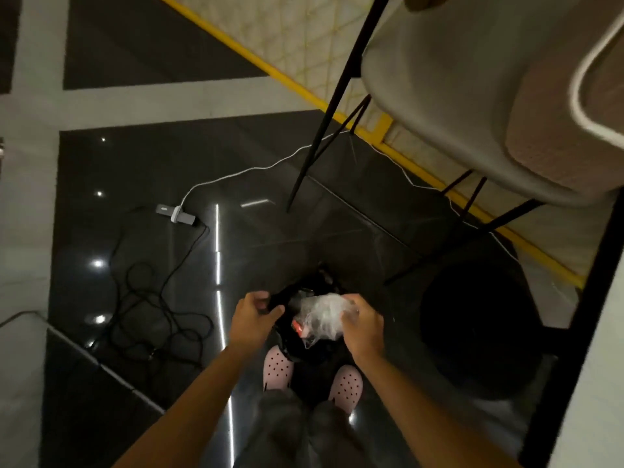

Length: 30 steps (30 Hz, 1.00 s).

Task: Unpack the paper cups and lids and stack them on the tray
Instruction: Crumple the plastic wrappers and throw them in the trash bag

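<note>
1. Head cam was pointed straight down at the dark glossy floor (141, 170), so there wasn't much task stuff to go on.
2. Left hand (255, 312) had its fingers curled, pinching the rim of a black bag (287, 298) and holding it open just beyond the pink clogs (277, 368).
3. Right hand (363, 327) was gripping a crumpled wad of clear plastic wrap (324, 314) right over the bag's mouth. Something small and red (299, 327) showed beside it, too blurry to name.
4. Cups and lids? None visible anywhere. No tray either. Couldn't tell if anything was inside that wrap, or if it was going into the bag or coming out.
5. My guess on progress: either packaging getting binned or a pack being pulled out. From this view alone nothing counted as stacked, so I'd treat the whole stacking part as not confirmed.
6. Other stuff around: a power strip (175, 214) and tangled black cables (152, 319) on the left, a chair (456, 96) at far right, and a round dark thing (479, 315) on the right, well apart from the bag.
</note>
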Available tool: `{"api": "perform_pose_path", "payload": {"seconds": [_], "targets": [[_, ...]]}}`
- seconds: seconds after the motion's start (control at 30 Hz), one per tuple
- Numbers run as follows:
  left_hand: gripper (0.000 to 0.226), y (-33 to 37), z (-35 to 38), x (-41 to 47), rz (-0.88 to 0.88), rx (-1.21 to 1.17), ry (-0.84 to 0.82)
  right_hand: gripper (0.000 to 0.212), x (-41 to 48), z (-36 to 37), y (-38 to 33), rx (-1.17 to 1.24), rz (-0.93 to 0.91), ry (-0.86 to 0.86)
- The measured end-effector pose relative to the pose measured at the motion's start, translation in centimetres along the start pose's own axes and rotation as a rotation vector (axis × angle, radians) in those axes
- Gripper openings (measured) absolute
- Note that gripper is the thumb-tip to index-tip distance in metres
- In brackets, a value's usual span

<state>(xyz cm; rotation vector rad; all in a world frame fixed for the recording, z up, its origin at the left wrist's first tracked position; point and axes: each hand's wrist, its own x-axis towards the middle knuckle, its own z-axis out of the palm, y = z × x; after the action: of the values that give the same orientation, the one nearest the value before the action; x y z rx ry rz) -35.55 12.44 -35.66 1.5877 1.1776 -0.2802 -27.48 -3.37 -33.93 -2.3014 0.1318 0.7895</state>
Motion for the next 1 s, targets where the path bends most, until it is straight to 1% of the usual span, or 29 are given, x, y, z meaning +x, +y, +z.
{"api": "perform_pose_path", "payload": {"seconds": [0.13, 0.27, 0.33, 0.4, 0.5, 0.6, 0.7, 0.73, 0.77, 0.83, 0.87, 0.93, 1.0], "targets": [[0.038, -4.9, 1.7, 4.0, -0.015, 0.127, -0.011, 0.038, 3.8, 4.5, 4.2, -0.169, -0.070, -0.032], [0.041, -8.9, 3.8, 8.2, -0.025, 0.275, -0.050, 0.041, 8.2, 8.9, 8.1, -0.304, -0.094, -0.087], [0.046, -10.7, 5.0, 10.2, -0.045, 0.305, -0.069, 0.042, 10.3, 10.9, 10.2, -0.345, -0.144, -0.093], [0.055, -12.4, 6.1, 11.7, -0.090, 0.310, -0.105, 0.042, 12.4, 12.8, 12.3, -0.445, -0.173, -0.109], [0.065, -14.5, 7.5, 13.1, -0.158, 0.289, -0.171, 0.040, 14.9, 15.5, 15.3, -0.583, -0.164, -0.101], [0.074, -16.3, 8.6, 14.6, -0.163, 0.245, -0.171, 0.038, 16.5, 18.1, 17.5, -0.671, -0.113, -0.049], [0.074, -17.4, 9.4, 15.8, -0.149, 0.171, -0.121, 0.038, 17.8, 20.2, 19.1, -0.669, -0.057, -0.080], [0.073, -17.6, 9.4, 16.2, -0.141, 0.164, -0.112, 0.037, 18.1, 20.9, 19.4, -0.654, -0.038, -0.143], [0.070, -17.6, 9.4, 16.4, -0.128, 0.166, -0.109, 0.035, 18.3, 21.6, 19.4, -0.621, -0.010, -0.244], [0.066, -17.5, 9.2, 16.8, -0.104, 0.179, -0.115, 0.036, 18.2, 22.5, 19.1, -0.491, 0.079, -0.458], [0.064, -17.4, 9.1, 16.8, -0.099, 0.184, -0.118, 0.037, 18.0, 22.8, 18.8, -0.421, 0.123, -0.515], [0.063, -17.1, 8.8, 16.8, -0.095, 0.198, -0.132, 0.037, 17.7, 22.8, 18.2, -0.327, 0.177, -0.511], [0.067, -16.7, 8.4, 16.6, -0.095, 0.227, -0.151, 0.039, 17.4, 22.1, 17.7, -0.318, 0.215, -0.483]]}}
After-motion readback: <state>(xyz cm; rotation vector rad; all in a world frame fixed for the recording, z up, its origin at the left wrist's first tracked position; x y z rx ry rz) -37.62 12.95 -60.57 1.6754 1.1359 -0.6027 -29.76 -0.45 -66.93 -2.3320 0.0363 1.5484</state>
